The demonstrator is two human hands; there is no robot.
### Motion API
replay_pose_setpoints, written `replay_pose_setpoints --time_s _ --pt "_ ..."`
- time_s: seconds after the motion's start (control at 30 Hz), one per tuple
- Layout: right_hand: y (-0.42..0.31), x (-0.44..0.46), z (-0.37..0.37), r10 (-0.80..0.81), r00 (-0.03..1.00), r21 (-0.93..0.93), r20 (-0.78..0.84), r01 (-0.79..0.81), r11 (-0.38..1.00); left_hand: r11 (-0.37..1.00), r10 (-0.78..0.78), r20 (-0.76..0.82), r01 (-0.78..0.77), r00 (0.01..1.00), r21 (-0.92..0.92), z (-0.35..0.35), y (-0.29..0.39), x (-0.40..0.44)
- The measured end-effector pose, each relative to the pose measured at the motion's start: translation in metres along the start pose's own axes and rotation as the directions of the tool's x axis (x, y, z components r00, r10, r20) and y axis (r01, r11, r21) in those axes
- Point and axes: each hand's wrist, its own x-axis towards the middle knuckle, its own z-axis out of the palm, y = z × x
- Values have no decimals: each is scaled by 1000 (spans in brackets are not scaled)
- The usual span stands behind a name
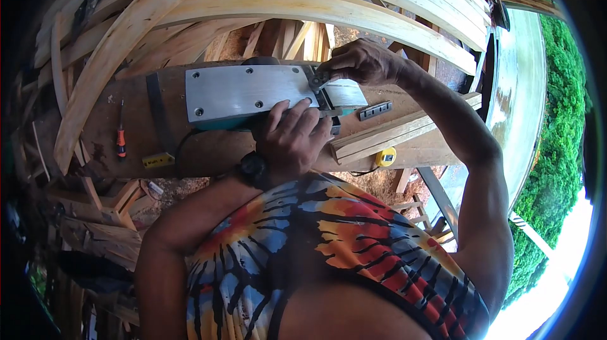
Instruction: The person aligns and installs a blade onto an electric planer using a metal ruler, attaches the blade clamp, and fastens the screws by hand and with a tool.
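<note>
An electric planer lies upside down on the wooden bench, its metal sole plate (234, 96) facing up and a green body below. My left hand (294, 130), with a dark watch on the wrist, rests on the near edge of the sole beside the cutter slot, fingers spread a little. My right hand (363, 63) is at the far end of the slot, its fingers closed round a small dark metal tool (318, 80) that touches the cutter area. A dark slotted metal bar (375, 110) lies to the right of the planer.
On the bench (101, 112) are an orange-handled screwdriver (121, 134), a yellow object (158, 160) and a dark strap. Squared timber (404, 127) and a yellow tape measure (386, 156) lie at the right. Long boards (354, 14) are stacked behind.
</note>
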Motion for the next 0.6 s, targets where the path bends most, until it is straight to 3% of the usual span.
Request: replay_pose_setpoints --time_s 0.1,0.3,0.5,0.6 --pt "-4 -3 1 -9 1000 -50 -15 9 999 1000 -3 -7 3 1000 0 1 1 0" --pt "-33 -13 3 186 980 -117 -66 -193 974 1000 6 2 -6 1000 0 0 0 1" --pt "-36 -10 13 21 994 -76 -108 -29 997 1000 13 -10 -13 1000 -5 1 1 2" --pt "-38 -1 19 92 994 -154 -51 -99 983 1000 3 -9 -3 1000 -8 3 2 2"
